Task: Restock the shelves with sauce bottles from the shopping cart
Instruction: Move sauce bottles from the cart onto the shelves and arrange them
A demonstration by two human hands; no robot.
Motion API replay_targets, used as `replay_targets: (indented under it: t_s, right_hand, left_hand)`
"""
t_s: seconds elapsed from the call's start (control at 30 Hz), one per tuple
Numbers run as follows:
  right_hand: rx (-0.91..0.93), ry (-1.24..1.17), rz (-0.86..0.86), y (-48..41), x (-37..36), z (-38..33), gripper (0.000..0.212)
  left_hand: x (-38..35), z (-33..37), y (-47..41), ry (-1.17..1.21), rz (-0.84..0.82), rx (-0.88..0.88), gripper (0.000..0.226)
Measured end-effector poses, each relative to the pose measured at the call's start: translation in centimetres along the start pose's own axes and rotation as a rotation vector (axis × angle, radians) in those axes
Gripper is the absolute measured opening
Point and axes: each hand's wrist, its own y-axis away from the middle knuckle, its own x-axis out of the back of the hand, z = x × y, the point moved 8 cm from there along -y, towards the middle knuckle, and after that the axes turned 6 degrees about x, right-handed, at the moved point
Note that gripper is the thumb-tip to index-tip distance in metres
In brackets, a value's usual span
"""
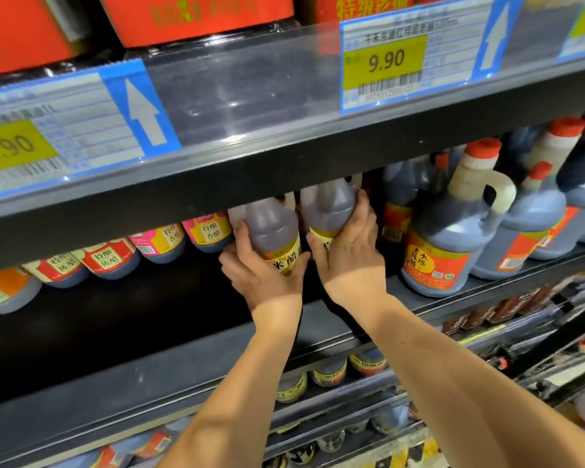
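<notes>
Two dark sauce bottles with yellow labels stand side by side at the middle of the dark shelf (183,349). My left hand (260,268) wraps the left bottle (271,228) from below and from its left side. My right hand (352,251) grips the right bottle (328,204) around its lower body, covering most of its label. Both bottle necks are hidden behind the upper shelf's front edge. The shopping cart is out of view.
Large dark jugs with orange labels and red caps (450,241) stand to the right. Smaller bottles with red and pink labels (156,241) line the back left. The upper shelf edge carries price tags (382,62). Lower shelves hold more bottles (328,369).
</notes>
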Motion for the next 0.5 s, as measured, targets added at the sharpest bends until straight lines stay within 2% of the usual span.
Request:
replay_targets:
  t_s: [0.23,0.37,0.5]
  right_hand:
    - [-0.017,0.046,-0.099,0.2,0.3,0.0,0.091]
    - [-0.006,-0.026,-0.232,0.4,1.0,0.6,0.092]
    - [-0.029,0.05,-0.296,1.1,3.6,1.7,0.096]
  left_hand:
    - [0.4,1.0,-0.2,-0.079,-0.042,-0.004,0.121]
    - [1.7,0.7,0.7,-0.008,-0.136,-0.008,0.123]
    - [3.9,0.5,1.6,0.099,-0.182,-0.032,0.107]
